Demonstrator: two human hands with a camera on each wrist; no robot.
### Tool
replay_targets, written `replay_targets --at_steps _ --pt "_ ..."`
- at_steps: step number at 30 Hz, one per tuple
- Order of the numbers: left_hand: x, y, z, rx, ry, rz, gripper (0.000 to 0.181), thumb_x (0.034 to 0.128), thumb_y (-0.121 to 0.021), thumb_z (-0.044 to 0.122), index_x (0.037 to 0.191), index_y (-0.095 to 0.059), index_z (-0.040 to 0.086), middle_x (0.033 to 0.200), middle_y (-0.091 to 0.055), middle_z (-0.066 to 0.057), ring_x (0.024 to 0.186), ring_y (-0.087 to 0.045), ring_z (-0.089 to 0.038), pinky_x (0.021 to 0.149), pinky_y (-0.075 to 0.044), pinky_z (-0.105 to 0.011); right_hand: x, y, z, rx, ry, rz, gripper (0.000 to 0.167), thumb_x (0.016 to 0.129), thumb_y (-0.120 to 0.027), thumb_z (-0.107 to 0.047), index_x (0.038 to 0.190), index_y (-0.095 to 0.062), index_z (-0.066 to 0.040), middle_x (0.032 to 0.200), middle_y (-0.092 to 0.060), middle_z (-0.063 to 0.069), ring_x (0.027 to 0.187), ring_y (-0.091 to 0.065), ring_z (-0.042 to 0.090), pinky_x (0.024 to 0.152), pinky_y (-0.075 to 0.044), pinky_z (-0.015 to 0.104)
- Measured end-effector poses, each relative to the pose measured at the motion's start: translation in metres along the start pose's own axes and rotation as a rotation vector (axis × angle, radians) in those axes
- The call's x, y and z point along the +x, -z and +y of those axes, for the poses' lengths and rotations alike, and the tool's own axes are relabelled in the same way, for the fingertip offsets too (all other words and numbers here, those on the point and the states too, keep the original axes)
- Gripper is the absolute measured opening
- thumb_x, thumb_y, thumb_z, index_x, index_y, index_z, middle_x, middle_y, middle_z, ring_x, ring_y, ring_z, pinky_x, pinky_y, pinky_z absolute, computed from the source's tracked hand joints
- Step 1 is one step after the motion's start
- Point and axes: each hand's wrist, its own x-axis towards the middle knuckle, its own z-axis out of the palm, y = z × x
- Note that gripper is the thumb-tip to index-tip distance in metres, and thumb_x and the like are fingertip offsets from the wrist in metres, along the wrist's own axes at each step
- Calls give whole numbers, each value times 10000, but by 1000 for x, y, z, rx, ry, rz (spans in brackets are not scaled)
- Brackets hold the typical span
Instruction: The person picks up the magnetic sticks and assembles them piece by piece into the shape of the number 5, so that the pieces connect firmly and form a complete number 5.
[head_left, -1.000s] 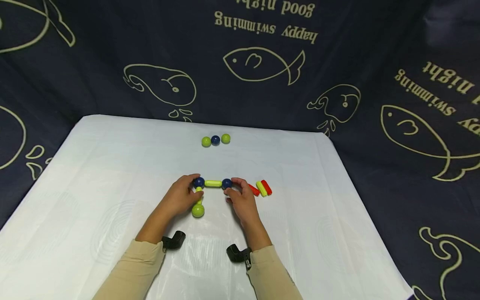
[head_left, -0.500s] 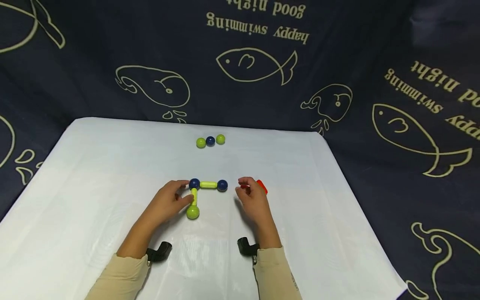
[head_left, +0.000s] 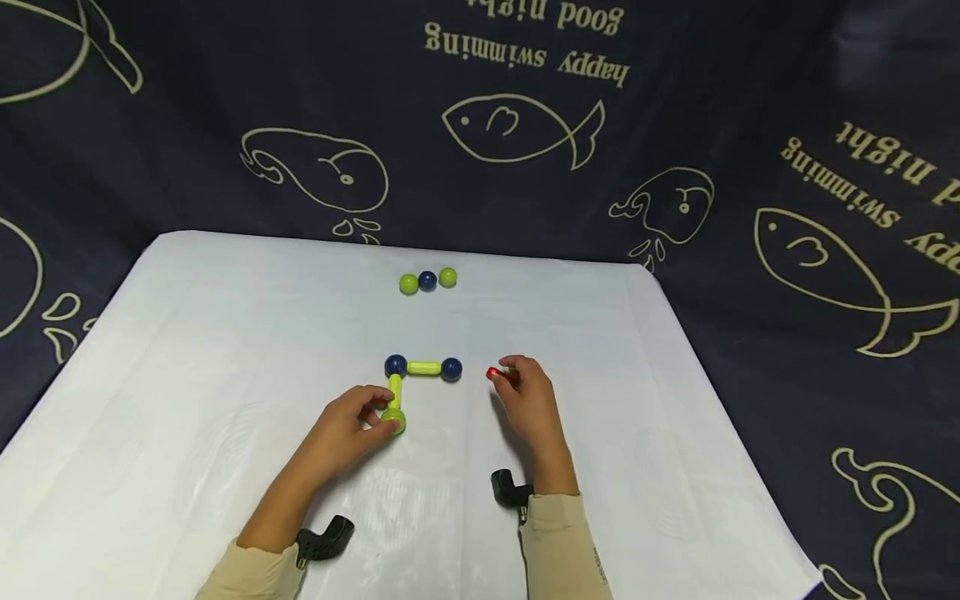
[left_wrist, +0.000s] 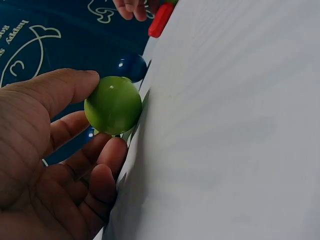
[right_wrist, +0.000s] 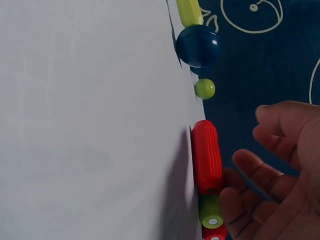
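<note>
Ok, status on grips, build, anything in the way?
Left grip holds green ball of L-shaped build. Right grip beside red rod, no grasp seen. Three balls farther back, not blocking.

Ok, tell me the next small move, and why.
Probably pinch the nearest red rod with the right hand: it lies right beside that hand, which isn't closed round it. The left hand holds the joined piece's green ball, and its right-end blue ball bears only one yellow rod.
</note>
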Motion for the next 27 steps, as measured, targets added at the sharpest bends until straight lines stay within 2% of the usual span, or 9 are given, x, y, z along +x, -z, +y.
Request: replay_targets --at_steps 5,9,13,18,22,27 --pt "2 0 0 14 -27 -8 276 884 -759 135 1123 -651 48 982 -663 -18 793 -571 -121 687 -478 -297 -1 -1 0 -10 -20 -52 214 927 -670 -90 1133 -657 -33 1049 -651 85 920 -627 224 844 -502 407" --pt "2 1 1 41 -31 16 239 891 -747 118 1105 -662 52 964 -654 -11 779 -558 -117 680 -469 -303 1 -5 0 -17 -21 -108 231 929 -675 -105 1147 -647 -38 1035 -661 68 922 -611 215 866 -495 404" --pt "2 -1 0 39 -33 32 237 896 -735 104 1112 -661 41 976 -654 -32 774 -557 -125 682 -471 -307 1 -8 0 -53 -54 -126 255 922 -695 -124 1162 -645 -56 1008 -661 55 898 -593 209 855 -487 408" --pt "3 -4 0 2 -8 21 266 883 -750 115 1117 -647 43 974 -648 -29 766 -563 -127 658 -467 -295 0 -10 0 -117 -76 -183 277 903 -676 -79 1178 -642 -84 1002 -642 39 901 -569 209 852 -476 398" --pt "2 -6 -1 -4 11 0 290 866 -762 95 1121 -637 37 942 -626 -16 778 -571 -130 662 -473 -293 -3 -11 0 -178 -59 -225 302 871 -625 -15 1165 -642 -81 995 -622 33 895 -546 210 834 -474 394" --pt "2 -3 0 5 24 17 274 859 -761 75 1105 -647 43 893 -616 -1 769 -565 -132 659 -464 -297 -2 -13 -4 -157 -49 -233 254 872 -608 -17 1112 -656 -86 941 -618 15 856 -549 200 810 -477 387"
